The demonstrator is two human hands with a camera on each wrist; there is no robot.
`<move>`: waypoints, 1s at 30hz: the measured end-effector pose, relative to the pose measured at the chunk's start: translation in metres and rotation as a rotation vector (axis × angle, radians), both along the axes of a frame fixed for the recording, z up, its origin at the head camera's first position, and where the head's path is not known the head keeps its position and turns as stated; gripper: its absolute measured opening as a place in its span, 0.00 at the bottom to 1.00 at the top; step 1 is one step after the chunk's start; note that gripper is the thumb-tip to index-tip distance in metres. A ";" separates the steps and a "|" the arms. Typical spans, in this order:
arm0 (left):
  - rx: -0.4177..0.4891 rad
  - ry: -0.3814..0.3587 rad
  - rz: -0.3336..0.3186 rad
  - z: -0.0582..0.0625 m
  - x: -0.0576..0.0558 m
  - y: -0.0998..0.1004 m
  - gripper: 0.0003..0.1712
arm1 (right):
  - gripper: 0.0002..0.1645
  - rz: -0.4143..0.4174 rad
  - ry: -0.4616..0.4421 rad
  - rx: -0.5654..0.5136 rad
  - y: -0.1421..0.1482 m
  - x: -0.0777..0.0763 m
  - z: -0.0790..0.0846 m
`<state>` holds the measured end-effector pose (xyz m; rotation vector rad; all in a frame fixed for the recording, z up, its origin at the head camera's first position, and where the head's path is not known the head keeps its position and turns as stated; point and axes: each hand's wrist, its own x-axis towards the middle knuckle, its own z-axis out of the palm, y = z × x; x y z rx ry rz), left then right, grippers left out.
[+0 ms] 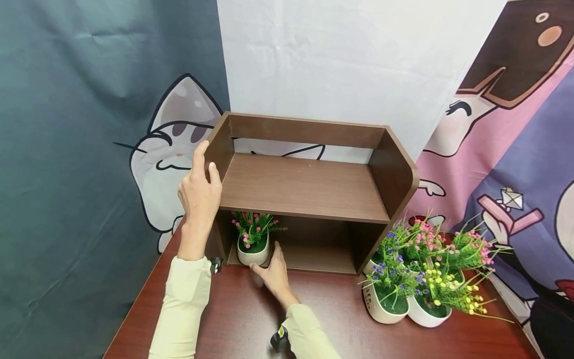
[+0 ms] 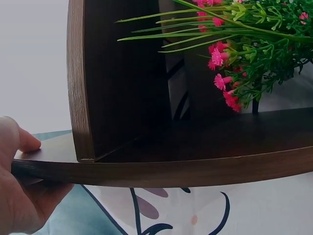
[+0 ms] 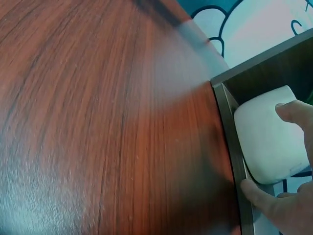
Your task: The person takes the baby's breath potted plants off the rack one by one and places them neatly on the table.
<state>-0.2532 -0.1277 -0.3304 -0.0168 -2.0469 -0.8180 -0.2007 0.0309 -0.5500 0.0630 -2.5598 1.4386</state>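
The left side panel of the brown desktop shelf (image 1: 309, 192) is gripped by the left hand (image 1: 199, 192), while the white pot of pink flowers (image 1: 253, 244) is held by the right hand (image 1: 275, 271) in the lower compartment's left corner. That pot is judged nearly placed, though not yet let go. Three more flower pots (image 1: 421, 279) are left on the table (image 1: 251, 324) beside the shelf.
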 end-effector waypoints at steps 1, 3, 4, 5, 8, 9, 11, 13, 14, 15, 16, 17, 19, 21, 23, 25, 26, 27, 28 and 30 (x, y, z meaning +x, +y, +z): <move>0.001 -0.003 -0.001 0.000 0.000 0.000 0.24 | 0.56 0.001 0.007 0.002 -0.002 0.000 0.000; 0.000 -0.010 -0.003 0.000 0.001 -0.001 0.24 | 0.56 -0.003 0.013 0.008 -0.006 0.000 -0.002; -0.001 -0.013 -0.004 0.000 0.002 -0.001 0.24 | 0.56 -0.010 0.013 0.013 -0.007 0.001 -0.002; -0.002 -0.014 -0.004 0.000 0.002 -0.001 0.24 | 0.56 -0.018 0.016 0.020 -0.009 0.001 -0.003; -0.002 -0.013 -0.005 0.000 0.001 -0.001 0.24 | 0.57 -0.044 0.016 0.027 -0.010 0.000 -0.003; -0.001 -0.012 -0.006 0.000 0.001 -0.001 0.24 | 0.57 -0.048 0.014 0.027 -0.010 -0.001 -0.002; 0.000 -0.008 -0.006 0.001 0.001 -0.001 0.24 | 0.57 -0.048 0.016 0.026 -0.010 -0.004 -0.001; 0.001 -0.005 -0.006 0.001 0.000 -0.001 0.24 | 0.57 -0.043 0.022 0.017 -0.011 -0.006 0.000; 0.000 -0.003 -0.004 0.001 0.000 -0.001 0.24 | 0.57 -0.041 0.025 0.011 -0.011 -0.008 0.001; -0.002 0.000 -0.001 0.001 0.000 -0.002 0.24 | 0.57 -0.037 0.030 0.000 -0.012 -0.009 0.002; -0.004 0.003 0.002 0.001 0.000 -0.002 0.24 | 0.57 -0.036 0.030 -0.012 -0.013 -0.010 0.002; -0.005 0.006 0.005 0.000 0.000 -0.003 0.24 | 0.56 -0.036 0.029 -0.021 -0.015 -0.011 0.003; -0.007 0.012 0.009 0.000 -0.001 -0.004 0.24 | 0.56 -0.040 0.022 -0.036 -0.017 -0.013 0.004; -0.007 0.015 0.010 0.000 -0.001 -0.005 0.24 | 0.56 -0.052 0.012 -0.039 -0.019 -0.013 0.004; -0.006 0.014 0.004 0.000 -0.001 -0.004 0.24 | 0.57 -0.073 0.002 -0.034 -0.021 -0.014 0.004; -0.005 0.012 0.001 0.001 -0.001 -0.004 0.24 | 0.59 -0.093 -0.006 -0.026 -0.023 -0.014 0.005; -0.005 0.011 0.001 0.001 -0.001 -0.003 0.24 | 0.59 -0.102 -0.008 -0.022 -0.024 -0.014 0.005; -0.004 0.010 0.000 0.001 -0.001 -0.003 0.24 | 0.60 -0.109 -0.008 -0.015 -0.025 -0.014 0.005; -0.005 0.011 0.001 0.001 -0.001 -0.003 0.24 | 0.61 -0.115 -0.015 -0.012 -0.026 -0.014 0.006; -0.005 0.012 0.003 0.000 -0.002 -0.002 0.24 | 0.63 -0.124 -0.024 -0.003 -0.027 -0.014 0.006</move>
